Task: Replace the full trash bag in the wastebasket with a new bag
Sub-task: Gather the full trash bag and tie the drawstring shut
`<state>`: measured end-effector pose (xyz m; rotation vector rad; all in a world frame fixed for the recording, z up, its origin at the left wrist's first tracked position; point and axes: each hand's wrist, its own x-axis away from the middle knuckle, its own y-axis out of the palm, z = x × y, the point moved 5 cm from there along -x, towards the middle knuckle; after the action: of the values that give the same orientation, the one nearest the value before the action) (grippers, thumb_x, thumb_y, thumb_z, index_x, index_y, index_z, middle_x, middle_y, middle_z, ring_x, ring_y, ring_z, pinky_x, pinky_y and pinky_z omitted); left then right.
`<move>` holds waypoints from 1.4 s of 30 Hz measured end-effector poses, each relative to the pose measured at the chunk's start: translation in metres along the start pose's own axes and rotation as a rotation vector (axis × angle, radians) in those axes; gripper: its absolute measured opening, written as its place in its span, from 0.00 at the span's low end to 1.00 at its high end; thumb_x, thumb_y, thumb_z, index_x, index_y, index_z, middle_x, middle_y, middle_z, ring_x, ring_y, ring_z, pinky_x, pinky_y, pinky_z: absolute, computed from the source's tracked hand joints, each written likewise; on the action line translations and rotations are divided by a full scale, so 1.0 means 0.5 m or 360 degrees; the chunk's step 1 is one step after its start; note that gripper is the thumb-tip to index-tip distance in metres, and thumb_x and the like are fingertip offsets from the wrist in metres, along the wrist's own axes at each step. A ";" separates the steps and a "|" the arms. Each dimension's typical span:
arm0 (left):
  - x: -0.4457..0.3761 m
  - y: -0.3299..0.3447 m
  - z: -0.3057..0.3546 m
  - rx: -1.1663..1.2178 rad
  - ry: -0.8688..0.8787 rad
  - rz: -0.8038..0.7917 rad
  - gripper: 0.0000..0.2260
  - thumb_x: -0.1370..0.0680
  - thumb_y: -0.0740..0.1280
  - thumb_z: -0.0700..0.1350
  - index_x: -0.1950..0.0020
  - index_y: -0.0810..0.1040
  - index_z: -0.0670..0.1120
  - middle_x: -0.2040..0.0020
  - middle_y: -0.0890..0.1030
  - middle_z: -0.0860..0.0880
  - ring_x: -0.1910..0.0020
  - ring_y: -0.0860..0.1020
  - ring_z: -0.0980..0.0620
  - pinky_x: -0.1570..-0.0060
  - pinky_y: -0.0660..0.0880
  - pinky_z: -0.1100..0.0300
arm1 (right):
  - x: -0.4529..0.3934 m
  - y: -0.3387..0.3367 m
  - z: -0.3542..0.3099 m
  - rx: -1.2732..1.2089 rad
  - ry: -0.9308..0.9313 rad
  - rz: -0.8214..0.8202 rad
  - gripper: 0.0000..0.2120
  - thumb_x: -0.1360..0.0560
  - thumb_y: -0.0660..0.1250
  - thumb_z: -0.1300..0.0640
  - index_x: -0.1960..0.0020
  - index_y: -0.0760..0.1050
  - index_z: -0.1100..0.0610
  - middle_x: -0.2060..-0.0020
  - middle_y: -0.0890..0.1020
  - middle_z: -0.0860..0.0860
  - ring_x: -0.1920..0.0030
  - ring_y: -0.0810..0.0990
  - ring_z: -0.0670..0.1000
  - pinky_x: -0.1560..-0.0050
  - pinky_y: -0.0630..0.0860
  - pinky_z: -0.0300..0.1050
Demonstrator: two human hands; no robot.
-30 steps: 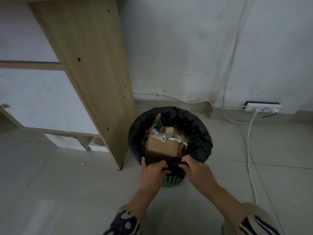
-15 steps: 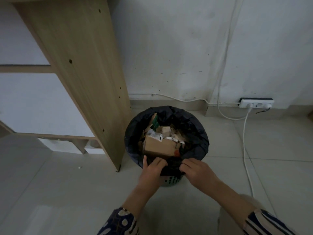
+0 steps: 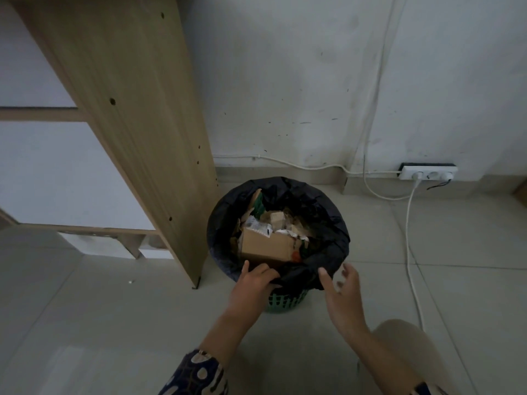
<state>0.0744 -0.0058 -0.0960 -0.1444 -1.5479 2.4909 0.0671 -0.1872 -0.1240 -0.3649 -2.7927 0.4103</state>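
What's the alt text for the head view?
A person's left hand grips the black trash bag at the near rim of a full green wastebasket; the right hand hovers open beside it, near a wooden desk panel.

Trash bag: I see thin black plastic, crinkled, with a dull sheen along its folds.
Wastebasket: green plastic lattice, matt.
Box in the trash: plain brown cardboard, matt, among crumpled white paper.
Desk panel: pale wood-grain board, smooth, satin finish.
Floor: large pale tiles, glossy, catching soft reflections.
Wall: white paint, matt, scuffed and speckled.
Power strip: smooth white plastic.
Sleeve: patterned cloth.
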 end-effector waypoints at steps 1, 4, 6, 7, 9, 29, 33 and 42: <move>0.003 0.003 -0.001 0.0003 0.0004 -0.0021 0.12 0.21 0.59 0.44 0.39 0.74 0.44 0.42 0.74 0.45 0.39 0.71 0.50 0.27 0.48 0.48 | -0.010 0.014 0.012 -0.0145 0.0202 -0.0068 0.20 0.24 0.62 0.49 0.37 0.66 0.58 0.41 0.73 0.56 0.39 0.72 0.57 0.37 0.70 0.54; 0.013 0.010 -0.004 0.0098 0.0002 -0.0062 0.20 0.26 0.65 0.55 0.38 0.74 0.46 0.44 0.71 0.49 0.41 0.70 0.54 0.26 0.41 0.50 | -0.025 0.034 0.010 -0.0438 0.0418 -0.0096 0.06 0.23 0.62 0.56 0.56 0.75 0.57 0.47 0.80 0.62 0.48 0.78 0.58 0.40 0.73 0.59; 0.013 0.008 -0.004 0.0152 -0.0038 -0.0044 0.22 0.27 0.66 0.57 0.39 0.74 0.45 0.47 0.69 0.50 0.41 0.69 0.54 0.27 0.38 0.52 | -0.023 0.034 0.011 -0.0681 0.0539 -0.0091 0.06 0.23 0.63 0.59 0.59 0.74 0.59 0.51 0.79 0.60 0.53 0.78 0.56 0.44 0.75 0.54; 0.009 0.007 -0.004 0.0194 -0.0066 -0.0007 0.20 0.26 0.65 0.55 0.40 0.75 0.45 0.49 0.68 0.51 0.41 0.70 0.53 0.27 0.38 0.52 | -0.024 0.030 0.012 -0.0781 0.0582 -0.0073 0.06 0.23 0.62 0.60 0.58 0.74 0.61 0.52 0.78 0.59 0.54 0.77 0.56 0.45 0.74 0.53; 0.001 0.006 0.000 0.0198 -0.0112 0.0047 0.14 0.23 0.63 0.50 0.43 0.75 0.43 0.51 0.66 0.51 0.41 0.70 0.51 0.27 0.37 0.52 | -0.023 0.024 0.015 -0.0933 0.0656 -0.0036 0.07 0.24 0.62 0.61 0.50 0.73 0.65 0.51 0.77 0.59 0.52 0.76 0.57 0.46 0.73 0.52; -0.010 0.016 0.003 0.0130 -0.0147 0.0091 0.11 0.22 0.60 0.46 0.44 0.75 0.41 0.52 0.64 0.49 0.43 0.71 0.48 0.30 0.33 0.56 | 0.012 0.093 0.036 -0.1451 0.0733 -0.0539 0.18 0.21 0.55 0.52 0.34 0.67 0.59 0.41 0.77 0.55 0.45 0.77 0.53 0.61 0.79 0.43; -0.009 0.018 0.003 0.0128 -0.0132 0.0089 0.10 0.21 0.60 0.46 0.45 0.74 0.42 0.52 0.64 0.50 0.42 0.70 0.49 0.34 0.32 0.62 | 0.007 0.104 0.037 -0.1401 0.0684 -0.0606 0.22 0.23 0.56 0.51 0.33 0.67 0.60 0.39 0.77 0.54 0.41 0.76 0.52 0.53 0.77 0.43; -0.007 0.012 0.004 0.0161 -0.0152 0.0081 0.10 0.22 0.61 0.45 0.45 0.75 0.42 0.53 0.65 0.49 0.44 0.71 0.48 0.28 0.38 0.53 | 0.037 0.104 0.038 -0.0768 0.0491 -0.0736 0.17 0.22 0.56 0.50 0.37 0.66 0.59 0.65 0.78 0.55 0.73 0.74 0.50 0.74 0.69 0.40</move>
<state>0.0767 -0.0109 -0.1004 -0.0507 -1.4669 2.6452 0.0545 -0.1385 -0.1532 0.1196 -2.5278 -0.3959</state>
